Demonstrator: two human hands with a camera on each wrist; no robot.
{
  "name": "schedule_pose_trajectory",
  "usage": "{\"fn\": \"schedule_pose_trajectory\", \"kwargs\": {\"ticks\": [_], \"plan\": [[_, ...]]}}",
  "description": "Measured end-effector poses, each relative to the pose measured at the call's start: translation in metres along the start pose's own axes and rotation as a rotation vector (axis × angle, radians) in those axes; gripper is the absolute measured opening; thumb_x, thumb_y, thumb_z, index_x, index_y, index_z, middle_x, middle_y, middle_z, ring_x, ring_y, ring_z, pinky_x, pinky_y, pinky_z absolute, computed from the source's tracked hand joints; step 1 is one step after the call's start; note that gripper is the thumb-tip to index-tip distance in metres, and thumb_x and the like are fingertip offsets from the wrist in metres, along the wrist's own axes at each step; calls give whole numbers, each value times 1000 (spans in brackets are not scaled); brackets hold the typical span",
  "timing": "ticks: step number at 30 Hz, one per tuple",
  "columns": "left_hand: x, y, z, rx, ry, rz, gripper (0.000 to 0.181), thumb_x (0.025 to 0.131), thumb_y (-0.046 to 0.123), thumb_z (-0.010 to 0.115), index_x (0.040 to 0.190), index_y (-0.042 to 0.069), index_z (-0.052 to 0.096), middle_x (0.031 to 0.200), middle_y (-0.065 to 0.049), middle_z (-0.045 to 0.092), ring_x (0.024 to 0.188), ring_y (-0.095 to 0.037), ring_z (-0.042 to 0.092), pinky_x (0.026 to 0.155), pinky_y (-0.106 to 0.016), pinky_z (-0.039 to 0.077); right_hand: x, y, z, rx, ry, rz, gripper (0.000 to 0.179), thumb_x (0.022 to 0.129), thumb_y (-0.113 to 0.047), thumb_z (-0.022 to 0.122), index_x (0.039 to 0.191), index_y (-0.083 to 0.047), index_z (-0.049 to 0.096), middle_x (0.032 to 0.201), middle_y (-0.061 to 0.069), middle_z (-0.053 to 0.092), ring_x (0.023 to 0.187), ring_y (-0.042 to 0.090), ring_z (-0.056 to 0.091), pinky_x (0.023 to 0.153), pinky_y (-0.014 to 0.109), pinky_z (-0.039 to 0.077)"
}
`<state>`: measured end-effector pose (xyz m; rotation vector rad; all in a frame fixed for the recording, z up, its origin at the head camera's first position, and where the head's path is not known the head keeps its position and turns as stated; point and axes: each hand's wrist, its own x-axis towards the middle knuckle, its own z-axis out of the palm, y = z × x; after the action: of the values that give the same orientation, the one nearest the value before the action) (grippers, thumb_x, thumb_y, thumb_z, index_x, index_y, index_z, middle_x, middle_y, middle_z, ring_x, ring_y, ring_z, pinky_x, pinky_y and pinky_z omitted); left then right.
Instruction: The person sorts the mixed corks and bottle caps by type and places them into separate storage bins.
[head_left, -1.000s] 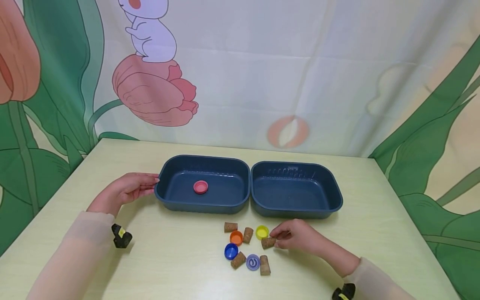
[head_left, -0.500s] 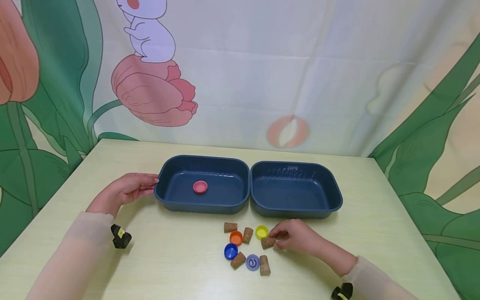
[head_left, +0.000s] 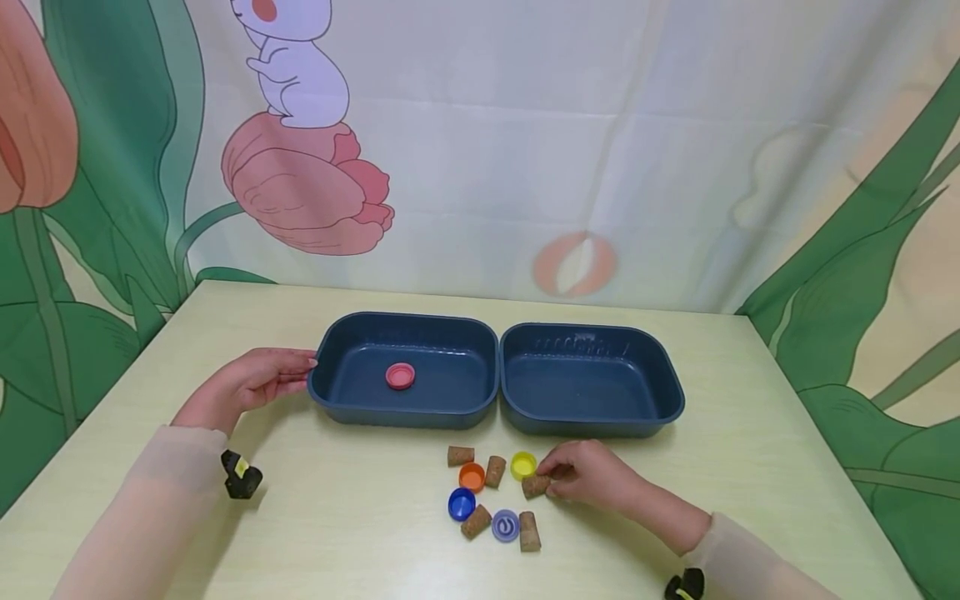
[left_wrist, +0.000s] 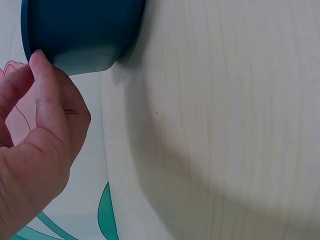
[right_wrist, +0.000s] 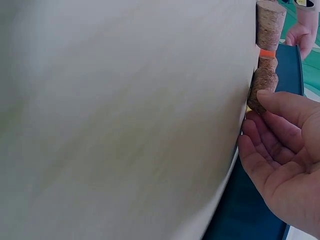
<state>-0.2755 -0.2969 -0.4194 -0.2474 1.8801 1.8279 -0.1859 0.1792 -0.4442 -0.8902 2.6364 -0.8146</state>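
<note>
My left hand (head_left: pixel 258 379) holds the left end of a dark blue rectangular tray (head_left: pixel 405 417), thumb at its rim. In the left wrist view my left hand (left_wrist: pixel 47 120) has its fingertips right at the tray's edge (left_wrist: pixel 90 62). A pink bottle cap (head_left: pixel 401 376) lies inside that tray. My right hand (head_left: pixel 596 473) pinches a cork (head_left: pixel 535 486) by its right end, low over the table. The right wrist view shows the thumb of my right hand (right_wrist: pixel 285 145) on the cork (right_wrist: pixel 263 86). A yellow bottle cap (head_left: pixel 523 466) lies just behind this cork.
A second dark blue tray (head_left: pixel 592 427) stands against the first on its right. Left of the right hand lie several more corks (head_left: pixel 529 532), an orange cap (head_left: pixel 472 477), a blue cap (head_left: pixel 461 504) and a purple cap (head_left: pixel 506 526). A printed curtain (head_left: pixel 480 167) hangs behind the table.
</note>
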Motion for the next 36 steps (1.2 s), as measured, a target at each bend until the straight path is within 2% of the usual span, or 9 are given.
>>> {"fn": "schedule_pose_trajectory", "kwargs": {"ticks": [8,18,25,27,30,33,36], "plan": [[0,0,-1,8,-2,-2,60,106,12,53,157,-8,29,87,13,76,80,-1,74,80,-17,63,0,-2,-2,-3,-2,-7,16,85,-6,79,101,-5,79,99,5,79,91,13,70,80,20,59],[2,-1,-2,23,-8,1,64,107,13,52,158,-9,22,86,13,76,80,-1,74,79,-17,62,-1,-1,-13,61,-37,-10,15,86,-2,78,101,-1,78,97,8,79,82,0,65,70,13,55],[3,-1,-3,22,-2,-5,58,106,13,53,156,-7,31,86,12,76,80,-1,74,80,-17,62,0,-3,-27,101,-52,28,14,88,-3,76,101,-3,78,94,6,78,78,-3,59,70,15,55],[3,-1,-3,10,-3,-5,47,106,13,54,150,-2,45,86,11,76,80,-2,74,80,-17,62,0,-3,-31,99,-54,30,14,88,-4,76,101,-2,78,94,6,78,78,-3,60,71,15,55],[2,-2,-3,-13,-11,3,24,105,12,55,125,11,69,86,10,77,79,-2,74,79,-17,62,-1,-3,-37,98,-63,34,15,88,-4,77,103,-2,78,94,7,79,79,-2,63,71,15,56],[1,-2,-3,-35,-29,20,23,105,9,55,101,19,76,87,9,77,79,-2,74,78,-17,63,-1,-4,-44,90,-75,41,16,88,-5,77,104,-2,78,94,7,79,79,0,64,70,15,56],[1,-2,-3,-43,-45,36,24,104,7,55,100,19,76,88,9,77,80,-2,74,77,-17,63,0,-4,-52,79,-85,56,16,89,-5,76,104,-3,77,93,6,78,79,2,63,70,15,55]]}}
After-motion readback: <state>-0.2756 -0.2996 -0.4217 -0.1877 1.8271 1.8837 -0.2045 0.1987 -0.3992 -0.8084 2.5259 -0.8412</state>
